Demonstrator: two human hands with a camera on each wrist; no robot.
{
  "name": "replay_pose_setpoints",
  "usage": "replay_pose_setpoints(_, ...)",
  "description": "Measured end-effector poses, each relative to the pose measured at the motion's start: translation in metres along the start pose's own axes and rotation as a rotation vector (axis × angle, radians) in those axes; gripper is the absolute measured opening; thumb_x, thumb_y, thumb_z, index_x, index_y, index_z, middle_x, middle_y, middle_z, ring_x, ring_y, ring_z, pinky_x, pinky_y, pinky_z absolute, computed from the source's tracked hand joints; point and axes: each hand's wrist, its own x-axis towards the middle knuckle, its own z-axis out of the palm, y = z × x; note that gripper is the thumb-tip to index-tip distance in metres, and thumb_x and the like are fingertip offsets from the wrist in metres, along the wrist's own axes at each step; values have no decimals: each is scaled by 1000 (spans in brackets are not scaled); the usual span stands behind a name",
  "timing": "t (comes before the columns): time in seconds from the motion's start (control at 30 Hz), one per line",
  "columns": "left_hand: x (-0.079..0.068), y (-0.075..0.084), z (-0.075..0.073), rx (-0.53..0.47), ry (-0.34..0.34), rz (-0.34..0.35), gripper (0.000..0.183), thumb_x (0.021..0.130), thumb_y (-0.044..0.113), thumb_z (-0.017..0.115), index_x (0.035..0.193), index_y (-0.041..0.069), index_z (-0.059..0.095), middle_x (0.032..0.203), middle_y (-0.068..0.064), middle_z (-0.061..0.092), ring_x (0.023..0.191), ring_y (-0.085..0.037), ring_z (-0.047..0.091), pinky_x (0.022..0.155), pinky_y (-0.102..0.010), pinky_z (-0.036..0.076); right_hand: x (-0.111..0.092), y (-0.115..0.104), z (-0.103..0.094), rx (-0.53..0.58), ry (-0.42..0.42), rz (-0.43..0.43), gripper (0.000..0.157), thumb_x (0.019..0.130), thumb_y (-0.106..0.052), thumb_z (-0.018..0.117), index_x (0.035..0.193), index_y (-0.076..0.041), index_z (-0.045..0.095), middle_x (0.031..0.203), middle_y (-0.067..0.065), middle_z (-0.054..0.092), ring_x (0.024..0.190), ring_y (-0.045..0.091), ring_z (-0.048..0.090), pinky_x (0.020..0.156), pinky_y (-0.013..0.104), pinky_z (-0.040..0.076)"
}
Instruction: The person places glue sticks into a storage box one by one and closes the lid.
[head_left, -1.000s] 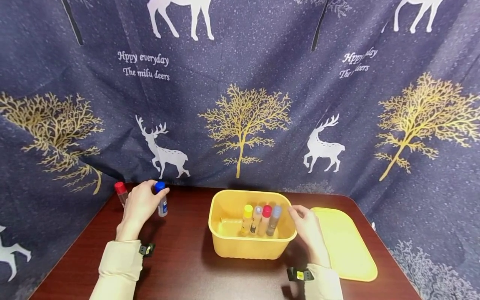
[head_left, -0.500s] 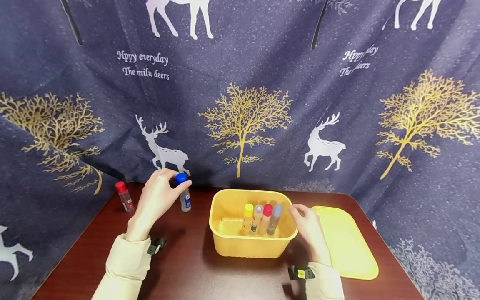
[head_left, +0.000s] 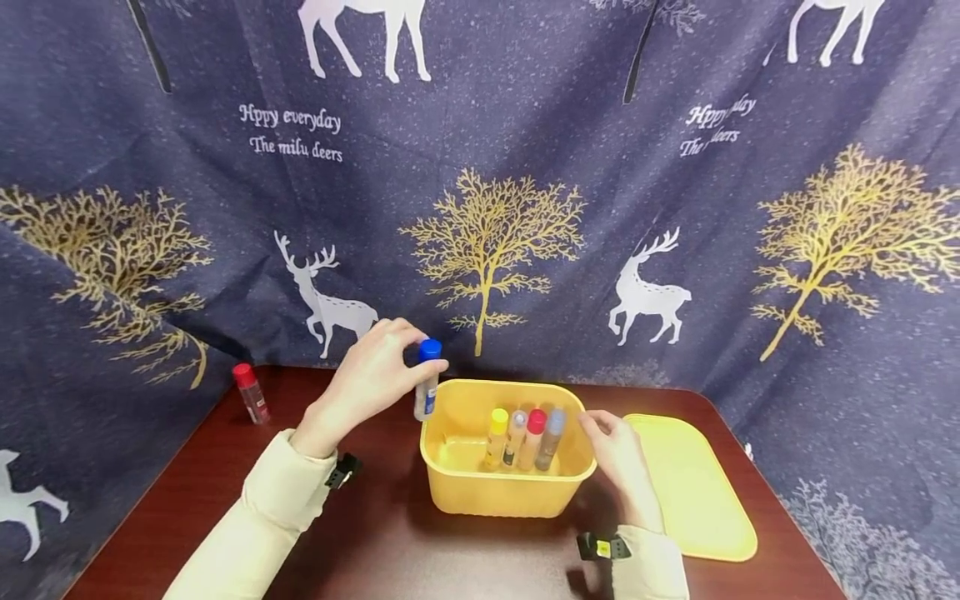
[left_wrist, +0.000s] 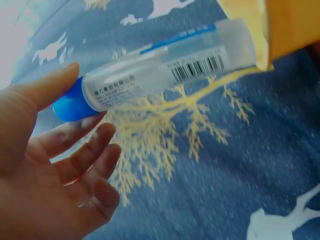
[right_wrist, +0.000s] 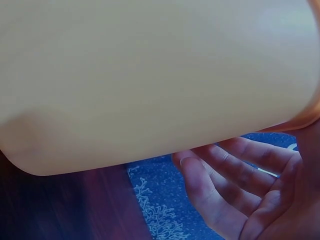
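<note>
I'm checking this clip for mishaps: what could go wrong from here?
The left hand pinches the tube only by its blue cap, so it might slip. The tube's lower end overlaps the box's left rim in the head view, so it could bump there. Four tubes stand close together in the box; one may topple if knocked.

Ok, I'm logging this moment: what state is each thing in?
Blue-capped tube: capped, held up, cap pinched by left hand
Yellow bin: uncovered, right side up
Four tubes in the bin: seemingly capped and upright
Yellow lid: off the bin, flat on the table
Leftmost red-capped tube: capped, standing on the table
</note>
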Motion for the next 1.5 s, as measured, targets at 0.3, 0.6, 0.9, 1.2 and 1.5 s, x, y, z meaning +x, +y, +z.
replay_pose_setpoints(0.3, 17, 21, 21, 114, -160, 73, 47, 84, 51, 72, 108, 10, 74, 102, -5, 66, 95, -23, 54, 81, -40, 45, 0, 1, -2, 10, 4, -2, 36, 98, -36, 58, 112, -6, 70, 106, 12, 71, 97, 26, 66, 87, 43, 51)
replay_pose_setpoints(0.6, 30, 19, 50, 147, -337, 123, 32, 83, 48, 75, 95, 19, 75, 88, 4, 64, 84, -17, 51, 70, -33, 43, 1, 2, 0, 4, 7, -24, 34, 98, -33, 58, 112, -4, 70, 107, 14, 71, 98, 28, 66, 87, 43, 50)
replay_pose_setpoints(0.9, 31, 15, 80, 196, -519, 121, 26, 81, 46, 77, 88, 21, 72, 76, 9, 57, 83, -16, 48, 73, -36, 38, 1, 1, -2, 9, -1, -28, 36, 99, -33, 57, 114, -3, 69, 109, 17, 70, 99, 31, 65, 87, 44, 50)
replay_pose_setpoints(1.2, 29, 8, 98, 197, -560, 184, 26, 79, 42, 80, 71, 26, 61, 64, 10, 50, 76, -15, 45, 68, -35, 33, 0, 0, 0, 6, 9, -40, 33, 99, -29, 58, 112, -2, 70, 106, 15, 71, 96, 28, 66, 86, 43, 50)
replay_pose_setpoints(1.5, 27, 11, 103, 187, -569, 187, 21, 78, 42, 81, 80, 25, 68, 69, 11, 51, 78, -16, 46, 70, -36, 35, 0, -1, 0, 4, 12, -39, 33, 99, -30, 58, 112, -3, 70, 104, 13, 71, 94, 25, 67, 86, 43, 51)
